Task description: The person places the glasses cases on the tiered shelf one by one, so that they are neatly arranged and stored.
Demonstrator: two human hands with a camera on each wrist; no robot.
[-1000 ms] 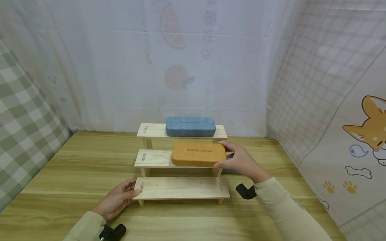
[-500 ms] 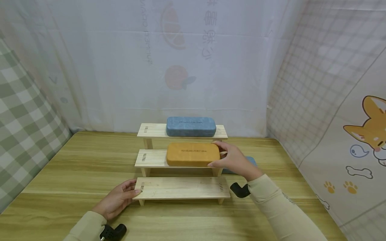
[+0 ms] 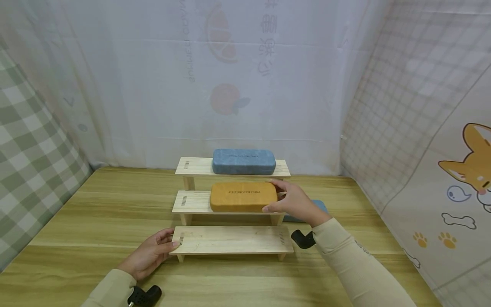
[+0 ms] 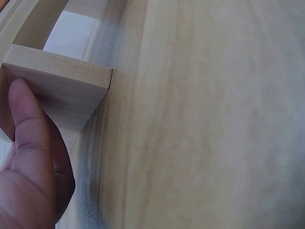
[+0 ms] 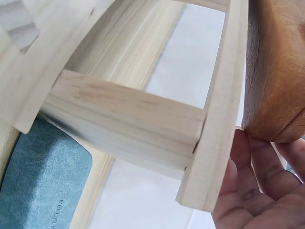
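Observation:
A three-tier wooden display stand [image 3: 232, 240] stands on the table. My left hand [image 3: 151, 253] holds the left end of its lowest tier; in the left wrist view a finger [image 4: 31, 129] lies against the pale wood [image 4: 59, 78]. On the middle tier sits a mustard-yellow glasses case [image 3: 244, 197], lettered on top. My right hand [image 3: 293, 200] grips this case by its right end, thumb in front and fingers behind. The right wrist view shows fingers [image 5: 267, 176] at the corner of the brownish-looking case [image 5: 276, 71]. A blue glasses case [image 3: 244, 162] rests on the top tier.
Another blue case [image 3: 319, 207] lies on the wood-grain table [image 3: 126, 204], right of the stand and partly behind my right hand. White cloth [image 3: 153, 98] hangs behind the table. Checked fabric [image 3: 34, 149] borders the left, and a printed dog curtain [image 3: 429, 192] the right.
My right hand has moved the yellow case left along the middle tier, mostly in the first half second. More of the blue case on the table shows. My left hand has stayed put.

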